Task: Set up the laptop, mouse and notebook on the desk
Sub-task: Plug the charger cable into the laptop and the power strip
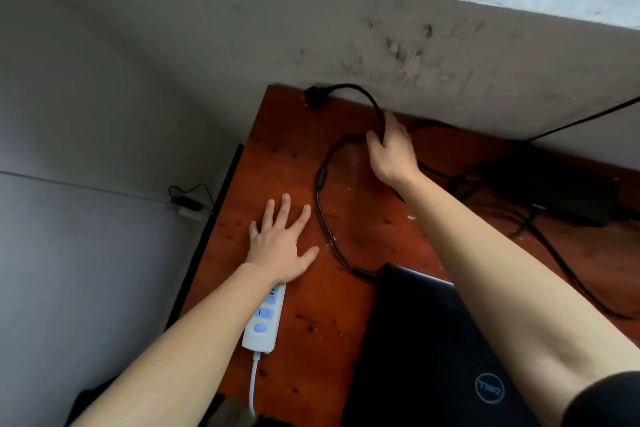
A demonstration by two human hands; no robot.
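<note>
— So, where was the laptop?
— I saw the closed black laptop (426, 350) lying flat on the reddish-brown wooden desk (277, 163), near its front edge.
— And the hands?
— The right hand (393, 152) had its fingers curled round the thin black power cable (323, 215). The left hand (280, 243) lay spread and flat, holding nothing, its wrist over the white power strip (265, 319).

Both bare forearms reach forward over the counter (301, 315). The left hand (280, 246) lies flat, palm down on the counter, fingers spread and straight. The right hand (389, 152) is farther out, wrist bent, fingers curled closed around a black cord (320, 204).
</note>
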